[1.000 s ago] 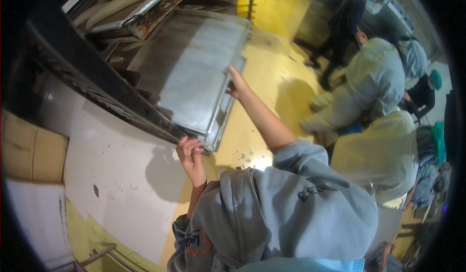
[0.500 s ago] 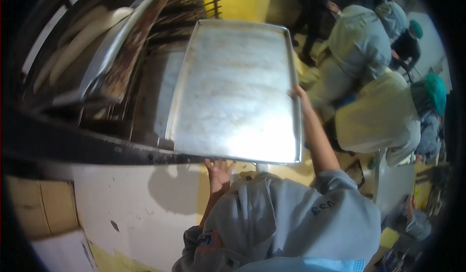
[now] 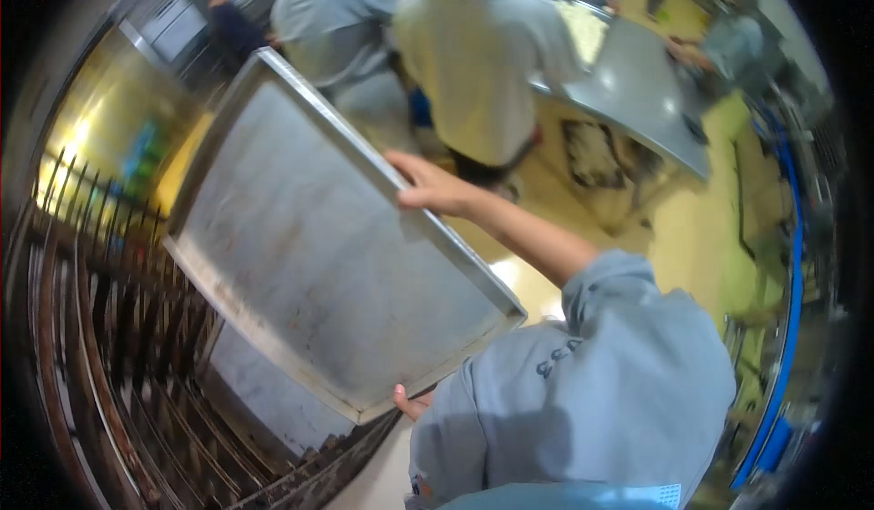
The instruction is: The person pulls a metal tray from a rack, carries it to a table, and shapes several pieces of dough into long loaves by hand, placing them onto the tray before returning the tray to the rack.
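A large rimmed metal baking tray [image 3: 319,237] is held up tilted before me, its grey inner face bare and lightly stained. My right hand [image 3: 430,186] grips its right-hand rim, fingers wrapped over the edge. At the near edge, my left hand [image 3: 411,402] holds the rim close to the near corner. Only the thumb and part of that hand show; my grey sleeve hides the rest. The tray's left side is next to a dark slatted metal rack [image 3: 173,401], where another metal sheet [image 3: 264,387] lies lower down.
Beyond the tray, several people in pale work clothes stand around a steel table [image 3: 637,82] bearing a light-coloured mass [image 3: 584,32]. A dark-framed tray [image 3: 592,153] is seen low beneath the table. A blue strip [image 3: 790,300] runs along the right.
My view has swung to the right. The tray has turned and tilted, still in both hands, and now sits beside the rack's slats. The oven-like opening with long pale dough pieces has left view.
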`<state>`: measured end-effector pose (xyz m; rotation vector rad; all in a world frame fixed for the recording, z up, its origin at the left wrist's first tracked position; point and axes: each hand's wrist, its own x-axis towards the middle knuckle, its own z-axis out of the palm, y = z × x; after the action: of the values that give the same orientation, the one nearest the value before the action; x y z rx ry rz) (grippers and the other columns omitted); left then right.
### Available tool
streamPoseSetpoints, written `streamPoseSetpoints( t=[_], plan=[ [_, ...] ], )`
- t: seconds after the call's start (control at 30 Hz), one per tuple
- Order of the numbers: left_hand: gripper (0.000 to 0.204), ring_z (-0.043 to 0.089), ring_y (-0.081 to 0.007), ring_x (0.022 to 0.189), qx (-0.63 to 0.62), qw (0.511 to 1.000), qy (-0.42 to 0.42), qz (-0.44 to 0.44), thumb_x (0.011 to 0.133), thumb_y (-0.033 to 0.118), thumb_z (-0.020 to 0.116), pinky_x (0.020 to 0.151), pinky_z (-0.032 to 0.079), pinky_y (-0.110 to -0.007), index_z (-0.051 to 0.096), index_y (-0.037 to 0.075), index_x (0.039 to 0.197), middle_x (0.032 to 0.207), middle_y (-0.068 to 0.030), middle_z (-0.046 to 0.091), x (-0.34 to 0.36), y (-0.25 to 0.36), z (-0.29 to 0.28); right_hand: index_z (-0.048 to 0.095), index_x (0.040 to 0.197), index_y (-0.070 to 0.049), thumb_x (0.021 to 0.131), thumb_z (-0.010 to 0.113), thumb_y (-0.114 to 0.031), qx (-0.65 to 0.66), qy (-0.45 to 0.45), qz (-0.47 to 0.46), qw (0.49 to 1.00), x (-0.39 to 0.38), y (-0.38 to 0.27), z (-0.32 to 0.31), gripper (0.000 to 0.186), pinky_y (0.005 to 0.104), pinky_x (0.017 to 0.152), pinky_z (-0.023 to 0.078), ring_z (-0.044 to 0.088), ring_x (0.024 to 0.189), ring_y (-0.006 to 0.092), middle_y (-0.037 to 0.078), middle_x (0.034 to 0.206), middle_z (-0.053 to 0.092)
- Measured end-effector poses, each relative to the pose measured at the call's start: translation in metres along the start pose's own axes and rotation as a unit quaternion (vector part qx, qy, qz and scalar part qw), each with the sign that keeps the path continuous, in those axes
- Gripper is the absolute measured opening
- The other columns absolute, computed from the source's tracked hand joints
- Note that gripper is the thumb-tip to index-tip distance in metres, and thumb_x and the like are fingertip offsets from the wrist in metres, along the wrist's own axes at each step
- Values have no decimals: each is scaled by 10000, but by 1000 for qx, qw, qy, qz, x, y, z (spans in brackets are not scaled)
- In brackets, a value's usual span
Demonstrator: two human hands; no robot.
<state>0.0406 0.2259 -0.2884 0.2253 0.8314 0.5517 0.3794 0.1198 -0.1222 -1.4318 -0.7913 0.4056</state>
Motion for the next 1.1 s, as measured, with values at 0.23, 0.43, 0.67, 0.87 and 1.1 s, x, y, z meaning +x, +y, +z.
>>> streamPoseSetpoints(
  t=[0.23, 0.43, 0.67, 0.87, 1.1],
  plan=[
    [631, 510, -275, 1264, 204, 964, -109, -131, 904, 382, 603, 1098, 386, -441, 460, 37, 1413, 1357, -135, 548, -4, -51, -13, 408, 1453, -23, 702, 764, -297, 35, 69, -62, 995, -129, -63, -116, 875, 342, 1104, 350, 437, 1306, 192, 88, 1398, 477],
    [653, 531, -264, 1237, 360, 886, -189, -222, 906, 442, 607, 1082, 397, -429, 480, 34, 1400, 1326, -140, 575, -35, -120, -6, 525, 1332, -1, 868, 713, -337, 72, 382, 66, 919, -291, -93, -207, 602, 359, 939, 462, 554, 1076, 189, 81, 1175, 600],
    [687, 555, -252, 1206, 566, 705, -314, -290, 908, 512, 610, 1064, 409, -415, 505, 30, 1385, 1291, -146, 606, -31, -253, 71, 637, 1158, 41, 915, 700, -394, -12, 631, 117, 767, -452, -38, -331, 503, 327, 832, 489, 619, 935, 176, 101, 1035, 676],
    [668, 521, -278, 1222, 482, 748, -457, -8, 873, 190, 764, 1087, 382, -390, 431, -41, 1403, 1360, -149, 532, -108, -407, 155, 647, 1192, 18, 941, 674, -314, -37, 688, 121, 714, -540, -24, -430, 416, 320, 818, 495, 621, 922, 160, 74, 1043, 683],
    [467, 599, -211, 995, 399, 798, -413, -184, 902, 214, 745, 876, 521, -372, 537, -62, 1217, 1125, -128, 592, -116, -541, 256, 652, 1119, 77, 914, 677, -297, -94, 679, 188, 703, -547, -3, -587, 427, 334, 736, 500, 644, 797, 196, 115, 924, 694]
  ],
)
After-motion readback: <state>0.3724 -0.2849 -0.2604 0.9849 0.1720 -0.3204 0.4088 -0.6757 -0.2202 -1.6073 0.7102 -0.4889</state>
